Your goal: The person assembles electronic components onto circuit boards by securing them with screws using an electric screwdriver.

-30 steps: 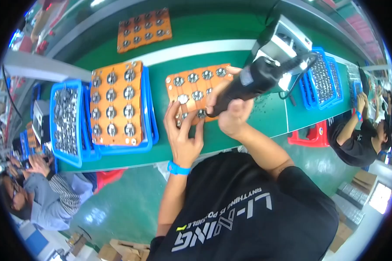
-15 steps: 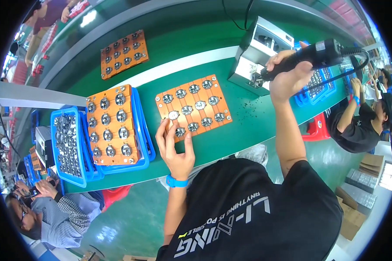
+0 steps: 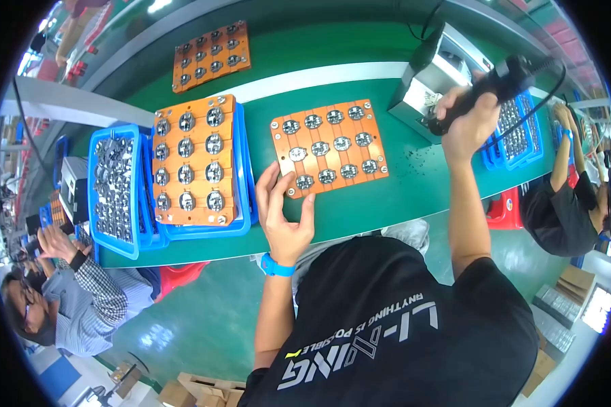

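My right hand (image 3: 470, 125) is wrapped around a black electric screwdriver (image 3: 512, 76) with a cable at its back end. The screwdriver is tilted, its tip end down by the front of a grey metal box (image 3: 406, 108) that looks like a screw feeder; the tip itself is hidden. My left hand (image 3: 285, 227) has its fingers spread, fingertips at the near left corner of an orange fixture plate (image 3: 310, 167). Rows of small round black-and-silver parts sit in that plate, which lies flat on the green bench.
To the left, a second filled orange plate (image 3: 200, 186) rests on stacked blue trays (image 3: 246, 183), beside a blue tray of loose parts (image 3: 137, 234). A third plate (image 3: 210, 51) lies farther back. Another blue tray (image 3: 533, 159) stands at right. Co-workers sit on both sides.
The whole view has shifted, so the bench things appear farther right and higher. My right hand's fingers have closed more around the screwdriver, still by the box. My left hand stays at the plate's corner.
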The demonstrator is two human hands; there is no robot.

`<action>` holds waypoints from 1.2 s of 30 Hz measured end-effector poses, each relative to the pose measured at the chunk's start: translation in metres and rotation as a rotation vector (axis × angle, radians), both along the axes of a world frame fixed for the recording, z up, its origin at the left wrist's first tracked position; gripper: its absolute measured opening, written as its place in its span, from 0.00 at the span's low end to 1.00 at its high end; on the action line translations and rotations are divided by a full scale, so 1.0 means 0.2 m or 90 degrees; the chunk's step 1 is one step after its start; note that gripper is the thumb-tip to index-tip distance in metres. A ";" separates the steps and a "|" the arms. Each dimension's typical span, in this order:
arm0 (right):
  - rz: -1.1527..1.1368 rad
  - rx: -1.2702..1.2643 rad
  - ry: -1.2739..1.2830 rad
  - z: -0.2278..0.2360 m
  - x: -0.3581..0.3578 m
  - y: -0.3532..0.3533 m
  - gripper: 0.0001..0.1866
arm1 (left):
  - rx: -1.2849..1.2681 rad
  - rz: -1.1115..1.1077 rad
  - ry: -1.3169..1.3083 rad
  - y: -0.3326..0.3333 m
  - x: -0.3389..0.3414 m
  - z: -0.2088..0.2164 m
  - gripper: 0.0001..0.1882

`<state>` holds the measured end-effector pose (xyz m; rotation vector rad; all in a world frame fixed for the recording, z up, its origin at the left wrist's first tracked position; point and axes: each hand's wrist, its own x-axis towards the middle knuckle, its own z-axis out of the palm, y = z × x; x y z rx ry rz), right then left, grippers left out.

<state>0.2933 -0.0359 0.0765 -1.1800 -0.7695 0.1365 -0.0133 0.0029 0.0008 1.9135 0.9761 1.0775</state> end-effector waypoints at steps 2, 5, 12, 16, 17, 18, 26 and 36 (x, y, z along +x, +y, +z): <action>0.011 0.014 0.018 -0.02 -0.07 -0.02 0.37 | 0.001 0.019 -0.003 -0.01 0.00 0.02 0.23; 0.059 0.027 0.065 0.02 -0.24 -0.01 0.41 | 0.023 0.017 -0.025 0.01 0.01 0.00 0.19; 0.223 0.038 0.097 -0.07 -0.75 0.13 0.52 | -0.026 0.025 -0.059 0.01 0.00 0.01 0.09; 0.249 0.041 0.083 -0.13 -0.85 0.20 0.52 | -0.009 0.021 -0.086 0.02 0.02 -0.03 0.06; 0.246 0.041 0.076 -0.14 -0.85 0.21 0.52 | -0.008 0.024 -0.084 0.02 0.02 -0.03 0.05; 0.242 0.041 0.068 -0.15 -0.86 0.21 0.51 | -0.008 0.031 -0.085 0.02 0.02 -0.04 0.05; 0.266 0.059 0.045 -0.21 -0.86 0.22 0.49 | -0.029 0.027 -0.086 0.02 0.00 -0.03 0.06; 0.310 0.099 0.000 -0.27 -0.86 0.21 0.47 | -0.027 0.021 -0.091 0.03 0.00 -0.04 0.07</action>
